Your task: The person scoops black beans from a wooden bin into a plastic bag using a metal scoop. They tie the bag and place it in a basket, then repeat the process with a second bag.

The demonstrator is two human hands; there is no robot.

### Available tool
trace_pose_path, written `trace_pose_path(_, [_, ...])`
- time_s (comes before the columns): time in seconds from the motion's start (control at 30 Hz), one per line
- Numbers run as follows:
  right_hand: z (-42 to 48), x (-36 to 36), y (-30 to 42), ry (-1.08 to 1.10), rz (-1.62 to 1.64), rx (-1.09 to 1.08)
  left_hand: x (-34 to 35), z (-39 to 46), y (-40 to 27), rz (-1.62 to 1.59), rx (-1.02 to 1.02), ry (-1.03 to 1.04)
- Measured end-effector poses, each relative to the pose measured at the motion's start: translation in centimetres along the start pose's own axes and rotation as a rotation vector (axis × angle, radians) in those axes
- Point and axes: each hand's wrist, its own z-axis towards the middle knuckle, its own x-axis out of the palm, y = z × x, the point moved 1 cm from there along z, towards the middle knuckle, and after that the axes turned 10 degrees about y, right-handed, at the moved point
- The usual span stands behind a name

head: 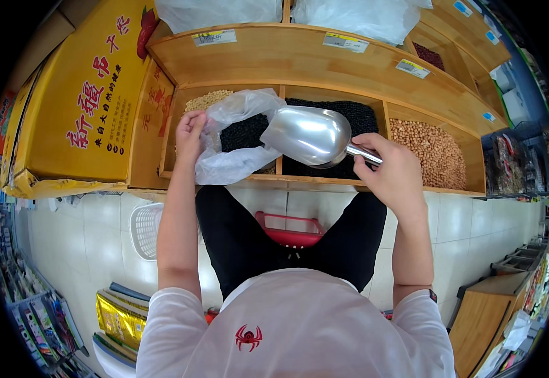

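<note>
My left hand grips the edge of a clear plastic bag, whose mouth is spread wide over the left compartment. Black beans show inside the bag. A shiny metal scoop is held by its handle in my right hand. The scoop's lip meets the right edge of the bag's mouth, and no beans are visible in its bowl. Beneath the scoop lies a compartment of loose black beans. Pale yellow beans partly show behind the bag in the left compartment.
Tan-brown beans or nuts fill the right compartment of the wooden bin. A yellow cardboard box with writing stands at the left. On the tiled floor are a white plastic basket and a red plastic item between my legs.
</note>
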Motion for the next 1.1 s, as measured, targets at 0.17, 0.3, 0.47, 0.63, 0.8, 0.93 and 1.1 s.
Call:
trace_pose_path(0.17, [-1.3,-1.1,-3.7,-0.036,0.138,0.151,0.2,-0.1,-0.3,0.024,0.008,-0.01])
trace_pose_path(0.3, [-2.5,0.0,-8.2,-0.026,0.035,0.273,0.2,0.1,-0.1,0.024,-0.003,0.004])
trace_pose_path(0.47, [-3.0,2.6,-10.9,0.11,-0.123,0.358,-0.3,0.2,0.2,0.04,-0.005,0.024])
trace_pose_path(0.63, [-2.3,5.7,-11.0,0.172,-0.138,0.31,-0.7,0.1,0.4,0.021,0.006,0.029])
trace_pose_path(0.8, [-1.1,8.7,-11.4,0.149,-0.083,0.272,-0.3,0.2,0.3,0.027,0.005,0.034])
trace_pose_path(0.93, [-0.4,10.1,-12.4,0.114,0.017,0.251,-0.5,0.3,0.3,0.021,-0.001,0.034])
trace_pose_path(1.1, [-0.3,11.1,-13.9,0.112,0.165,0.276,-0.4,0.3,0.4,0.025,0.007,0.033])
